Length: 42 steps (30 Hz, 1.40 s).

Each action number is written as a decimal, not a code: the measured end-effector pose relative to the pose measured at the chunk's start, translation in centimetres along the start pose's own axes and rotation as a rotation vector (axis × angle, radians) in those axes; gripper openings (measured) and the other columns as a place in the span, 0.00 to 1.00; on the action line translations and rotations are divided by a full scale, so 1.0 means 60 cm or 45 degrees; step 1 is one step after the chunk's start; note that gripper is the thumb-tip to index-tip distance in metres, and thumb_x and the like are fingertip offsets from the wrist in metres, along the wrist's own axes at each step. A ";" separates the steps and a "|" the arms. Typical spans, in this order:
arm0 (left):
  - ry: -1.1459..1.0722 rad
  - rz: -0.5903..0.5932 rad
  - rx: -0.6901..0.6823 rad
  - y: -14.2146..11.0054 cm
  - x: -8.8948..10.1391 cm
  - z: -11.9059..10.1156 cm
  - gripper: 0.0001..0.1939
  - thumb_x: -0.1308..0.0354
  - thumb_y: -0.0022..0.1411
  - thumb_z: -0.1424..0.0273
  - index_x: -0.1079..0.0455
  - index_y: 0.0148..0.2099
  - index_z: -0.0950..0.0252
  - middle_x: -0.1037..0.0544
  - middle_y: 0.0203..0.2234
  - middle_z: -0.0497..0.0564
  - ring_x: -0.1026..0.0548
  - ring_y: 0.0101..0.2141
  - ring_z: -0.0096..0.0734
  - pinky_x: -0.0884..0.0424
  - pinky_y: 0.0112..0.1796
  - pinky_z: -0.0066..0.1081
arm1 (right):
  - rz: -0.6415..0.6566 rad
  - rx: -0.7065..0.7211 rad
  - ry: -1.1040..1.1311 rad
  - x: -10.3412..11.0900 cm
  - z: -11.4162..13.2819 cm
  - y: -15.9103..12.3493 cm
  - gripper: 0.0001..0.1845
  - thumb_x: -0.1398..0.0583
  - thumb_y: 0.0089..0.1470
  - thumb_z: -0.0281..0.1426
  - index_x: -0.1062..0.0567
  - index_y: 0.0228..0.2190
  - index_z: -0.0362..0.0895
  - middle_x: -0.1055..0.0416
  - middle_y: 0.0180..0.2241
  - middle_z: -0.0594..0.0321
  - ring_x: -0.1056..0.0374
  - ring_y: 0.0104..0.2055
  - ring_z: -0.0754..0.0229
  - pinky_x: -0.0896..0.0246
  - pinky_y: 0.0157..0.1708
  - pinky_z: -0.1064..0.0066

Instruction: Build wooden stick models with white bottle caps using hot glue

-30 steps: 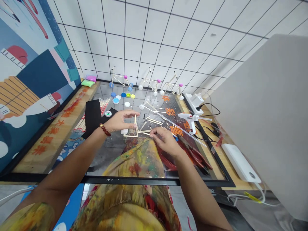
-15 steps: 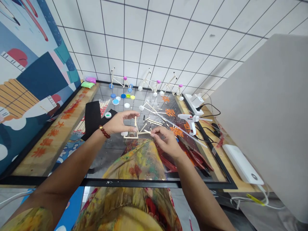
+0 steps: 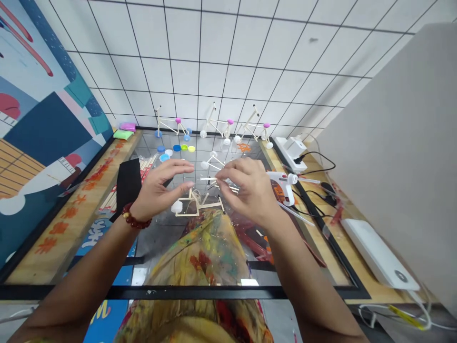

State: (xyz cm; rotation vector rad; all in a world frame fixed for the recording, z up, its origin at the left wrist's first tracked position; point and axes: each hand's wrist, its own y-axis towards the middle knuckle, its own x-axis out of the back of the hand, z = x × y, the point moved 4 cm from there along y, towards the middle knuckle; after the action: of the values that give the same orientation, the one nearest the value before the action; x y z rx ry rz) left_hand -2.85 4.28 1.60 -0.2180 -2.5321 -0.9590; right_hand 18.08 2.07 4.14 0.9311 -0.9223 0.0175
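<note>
My right hand (image 3: 248,188) pinches a thin pale wooden stick (image 3: 208,179) between thumb and fingers, its free end pointing left. Facing it, my left hand (image 3: 162,186) is open, thumb and fingers apart with nothing between them. Just below both hands, a small stick frame (image 3: 187,215) with a white cap at its left end lies on the glass tabletop, apart from the held stick. Beyond my right hand is another stick piece with white caps (image 3: 204,165), partly hidden by the fingers.
Three finished-looking stick bicycles (image 3: 216,125) stand along the back edge. Coloured bottle caps (image 3: 176,148) lie before them. A white glue gun (image 3: 284,186) and a power strip (image 3: 291,153) are at right. At left sit a black cloth (image 3: 127,183) and packaged chopsticks (image 3: 109,200).
Both hands have risen off the stick frame, which now lies free on the glass. The right hand has brought its stick up and away. My view has shifted slightly.
</note>
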 end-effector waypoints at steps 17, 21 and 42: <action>-0.455 0.230 0.439 -0.058 -0.017 0.076 0.45 0.26 0.47 0.68 0.38 0.66 0.58 0.31 0.61 0.62 0.31 0.60 0.49 0.35 0.60 0.50 | -0.110 -0.699 0.548 -0.086 -0.046 -0.145 0.09 0.45 0.60 0.32 0.25 0.35 0.45 0.26 0.34 0.60 0.31 0.37 0.56 0.38 0.39 0.64; -0.433 0.198 0.474 -0.066 -0.024 0.076 0.44 0.26 0.46 0.68 0.37 0.65 0.58 0.29 0.60 0.61 0.30 0.59 0.49 0.35 0.59 0.51 | 0.241 -0.379 0.419 -0.088 -0.024 -0.158 0.06 0.43 0.59 0.28 0.25 0.33 0.45 0.26 0.33 0.60 0.32 0.38 0.56 0.41 0.41 0.64; -0.296 0.020 0.493 -0.074 -0.042 0.068 0.36 0.24 0.41 0.64 0.32 0.52 0.64 0.26 0.51 0.60 0.25 0.51 0.44 0.30 0.55 0.47 | 0.193 -0.558 0.304 -0.157 -0.030 -0.123 0.24 0.31 0.44 0.36 0.27 0.45 0.46 0.25 0.41 0.57 0.30 0.45 0.50 0.36 0.46 0.58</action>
State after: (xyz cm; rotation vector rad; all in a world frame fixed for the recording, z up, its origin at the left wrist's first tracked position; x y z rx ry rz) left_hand -3.21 3.67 -4.87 -0.2430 -2.8605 -0.4412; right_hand 16.17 2.10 -7.80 0.4401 -0.7323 0.0524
